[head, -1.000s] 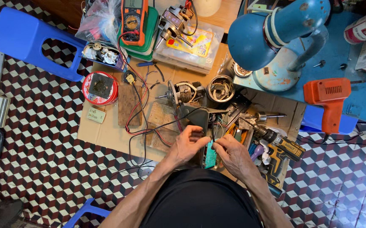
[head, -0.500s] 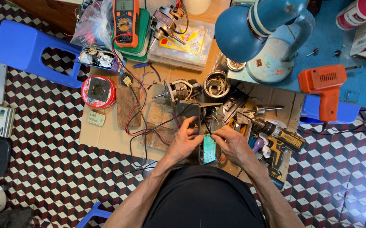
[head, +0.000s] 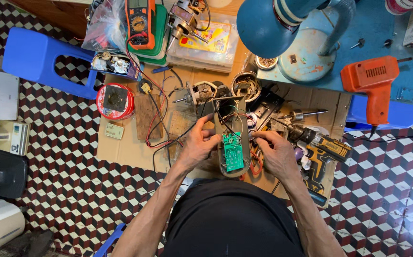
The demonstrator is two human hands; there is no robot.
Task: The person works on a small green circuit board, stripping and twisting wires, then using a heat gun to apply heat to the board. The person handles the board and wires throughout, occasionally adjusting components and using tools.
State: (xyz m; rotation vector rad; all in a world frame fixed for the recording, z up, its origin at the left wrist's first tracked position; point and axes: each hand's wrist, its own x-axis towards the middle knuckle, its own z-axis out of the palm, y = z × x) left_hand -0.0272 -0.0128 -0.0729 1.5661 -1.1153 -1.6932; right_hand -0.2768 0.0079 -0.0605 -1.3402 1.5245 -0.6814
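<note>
Left hand [head: 198, 143] and right hand [head: 274, 151] both grip grey housing [head: 245, 159] bearing green circuit board [head: 233, 151].

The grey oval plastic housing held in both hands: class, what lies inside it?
Inside the grey oval plastic housing sits a green circuit board with thin wires leading out. Anything beneath the board is covered.

both hands [head: 237, 147] hold a green circuit board [head: 233, 152].

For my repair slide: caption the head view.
Both hands, left hand and right hand, hold a grey housing carrying a green circuit board above a cluttered cardboard mat.
</note>
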